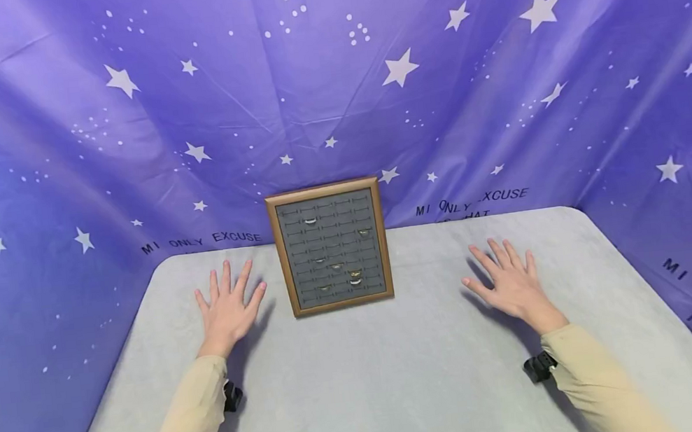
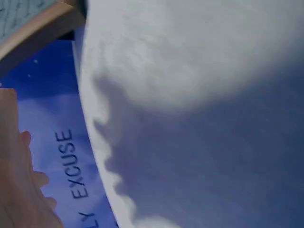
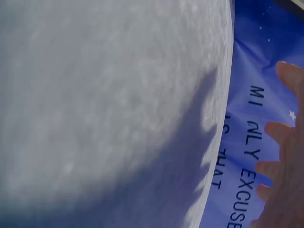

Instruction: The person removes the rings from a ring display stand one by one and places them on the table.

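A wood-framed ring display board [image 1: 333, 247] with a grey slotted pad stands upright at the back of the table, several rings sitting in its slots. Left of it, my left hand [image 1: 227, 313] is spread palm down, fingers straight, holding nothing. To the right, my right hand [image 1: 510, 284] is spread the same way, farther from the board and also holding nothing. Both hands cast shadows on the tabletop. In the left wrist view a corner of the frame [image 2: 45, 33] shows beyond the left hand [image 2: 21, 175]. Fingers of the right hand [image 3: 287, 156] edge into the right wrist view.
A pale grey cloth covers the table [image 1: 363, 383]. Behind and at both sides hangs a purple curtain [image 1: 331, 70] with white stars and printed words, meeting the table's back edge. A small black device [image 1: 539, 367] is strapped at each wrist.
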### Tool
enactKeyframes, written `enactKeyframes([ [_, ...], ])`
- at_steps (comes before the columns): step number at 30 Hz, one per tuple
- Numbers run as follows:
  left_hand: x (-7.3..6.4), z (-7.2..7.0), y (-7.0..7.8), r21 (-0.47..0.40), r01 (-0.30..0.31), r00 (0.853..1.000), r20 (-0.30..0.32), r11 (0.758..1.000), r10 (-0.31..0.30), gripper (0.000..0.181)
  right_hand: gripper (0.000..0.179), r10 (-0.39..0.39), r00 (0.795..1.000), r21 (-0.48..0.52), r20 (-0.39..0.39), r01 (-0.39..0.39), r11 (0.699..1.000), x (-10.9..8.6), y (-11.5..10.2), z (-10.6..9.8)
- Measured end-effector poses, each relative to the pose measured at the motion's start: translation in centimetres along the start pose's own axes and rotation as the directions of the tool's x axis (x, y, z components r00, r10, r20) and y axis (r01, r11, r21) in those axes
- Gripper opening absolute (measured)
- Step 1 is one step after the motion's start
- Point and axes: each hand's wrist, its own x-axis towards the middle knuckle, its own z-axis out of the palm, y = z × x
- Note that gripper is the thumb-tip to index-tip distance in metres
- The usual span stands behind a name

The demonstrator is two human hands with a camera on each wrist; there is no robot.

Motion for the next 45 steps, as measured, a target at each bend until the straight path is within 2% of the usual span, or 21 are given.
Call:
enactKeyframes([
  [7,1.8,-1.0,2.4,-0.029,-0.058,0.998,-0.037,0.998,0.057,0.069,0.074,-0.003,1.000,0.033,-0.007,0.003,0.999,0.7,-1.4,0.7],
  [16,3.8,-2.8,4.9,-0.099,-0.126,0.989,-0.094,0.987,0.117,0.067,0.071,-0.064,0.997,0.053,-0.050,0.067,0.996,1.5,-3.0,1.7],
  [21,4.7,-3.8,5.7,-0.131,-0.151,0.983,-0.124,0.980,0.135,0.068,0.070,-0.076,0.996,0.049,-0.054,0.079,0.996,1.5,-3.6,1.8],
  [28,5.6,-4.6,6.2,-0.174,-0.127,0.987,-0.123,0.977,0.106,0.067,0.069,-0.088,0.995,0.054,-0.053,0.091,0.994,1.5,-4.5,1.8],
  [32,5.8,-4.6,6.3,-0.248,-0.135,0.987,-0.116,0.959,0.109,0.066,0.068,-0.098,0.993,0.058,-0.063,0.101,0.993,1.4,-4.9,1.8],
  [34,5.8,-4.4,6.2,-0.318,-0.149,0.986,-0.114,0.936,0.118,0.065,0.068,-0.101,0.993,0.056,-0.066,0.104,0.993,1.3,-5.0,1.9],
  [36,5.6,-4.2,6.2,-0.408,-0.165,0.985,-0.114,0.898,0.129,0.065,0.067,-0.103,0.993,0.054,-0.064,0.107,0.993,1.2,-5.2,1.9],
  [40,5.2,-3.8,6.3,-0.586,-0.188,0.982,-0.117,0.789,0.147,0.069,0.066,-0.106,0.992,0.063,-0.073,0.111,0.992,1.0,-5.6,2.1],
  [42,5.0,-3.6,6.5,-0.657,-0.179,0.984,-0.101,0.733,0.149,0.074,0.065,-0.106,0.991,0.069,-0.079,0.112,0.991,0.8,-5.8,2.2],
  [45,4.9,-3.4,6.7,-0.733,-0.152,0.987,-0.071,0.663,0.147,0.080,0.065,-0.110,0.990,0.074,-0.088,0.117,0.990,0.7,-6.0,2.2],
])
